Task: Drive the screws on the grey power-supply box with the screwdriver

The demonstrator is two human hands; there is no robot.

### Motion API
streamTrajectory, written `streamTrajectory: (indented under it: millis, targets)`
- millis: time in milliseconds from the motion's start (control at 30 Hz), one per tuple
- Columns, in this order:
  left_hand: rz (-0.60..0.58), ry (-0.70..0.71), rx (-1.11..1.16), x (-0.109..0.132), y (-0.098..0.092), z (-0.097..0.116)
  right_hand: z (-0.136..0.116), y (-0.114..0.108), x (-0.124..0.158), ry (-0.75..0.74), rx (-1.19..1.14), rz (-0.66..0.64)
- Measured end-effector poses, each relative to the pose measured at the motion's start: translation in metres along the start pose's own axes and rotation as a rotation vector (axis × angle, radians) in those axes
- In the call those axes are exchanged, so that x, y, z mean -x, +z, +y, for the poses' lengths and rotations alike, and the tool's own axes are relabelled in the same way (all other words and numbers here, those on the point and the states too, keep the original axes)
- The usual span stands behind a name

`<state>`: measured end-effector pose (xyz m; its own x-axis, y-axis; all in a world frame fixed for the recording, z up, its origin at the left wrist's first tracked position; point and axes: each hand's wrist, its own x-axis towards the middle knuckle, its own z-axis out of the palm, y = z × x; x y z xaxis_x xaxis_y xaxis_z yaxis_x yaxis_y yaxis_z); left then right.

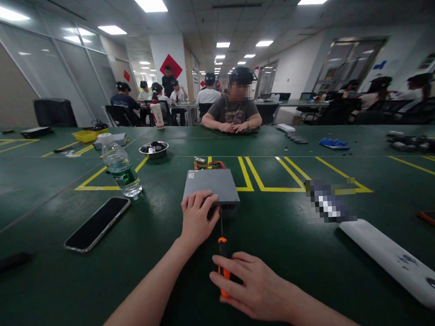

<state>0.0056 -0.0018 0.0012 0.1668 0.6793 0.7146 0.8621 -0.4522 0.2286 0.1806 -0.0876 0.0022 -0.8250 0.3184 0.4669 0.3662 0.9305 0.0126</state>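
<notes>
A grey metal computer power supply (213, 183) lies on the green table in front of me, its bundle of coloured cables (210, 165) at the far side. My left hand (199, 217) grips its near left edge, fingers on top and thumb down by the near face. In my right hand (249, 281) is a screwdriver (223, 251) with an orange and black handle, held between thumb and fingers. The shaft points away from me, and its tip meets the near face of the power supply, close to my left thumb. The exact contact point is hidden.
Left of the power supply stand a water bottle (122, 169), a phone (98, 224) and a metal bowl (154, 149) of small dark parts. A long white device (396, 262) lies on the right. Across the table sits a person (232, 108); blue gloves (333, 143) lie farther right.
</notes>
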Motion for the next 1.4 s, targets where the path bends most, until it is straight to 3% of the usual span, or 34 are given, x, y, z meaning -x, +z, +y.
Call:
streamTrajectory:
  millis: [167, 433, 667, 933, 1100, 1233, 1400]
  targets:
    - [0.001, 0.007, 0.005, 0.000, 0.000, 0.000, 0.001, 0.006, 0.002, -0.010, 0.006, 0.101]
    - [-0.002, 0.002, 0.003, 0.000, -0.001, 0.000, -0.001, -0.003, -0.001, 0.017, -0.009, -0.013]
    - [0.007, 0.001, 0.001, 0.000, -0.001, 0.001, 0.001, 0.008, 0.004, 0.008, 0.000, 0.121]
    - [0.006, -0.001, 0.007, 0.000, 0.000, 0.000, 0.000, -0.004, -0.002, 0.033, -0.026, -0.072]
    - [0.000, 0.002, 0.002, 0.000, -0.001, 0.000, 0.001, 0.003, -0.001, -0.047, 0.021, 0.073]
    - [-0.003, -0.001, 0.006, 0.000, -0.001, 0.000, 0.001, 0.005, 0.001, -0.003, -0.011, 0.162]
    - [-0.003, -0.006, 0.001, 0.000, 0.000, 0.000, -0.001, -0.002, 0.000, 0.016, -0.033, 0.009]
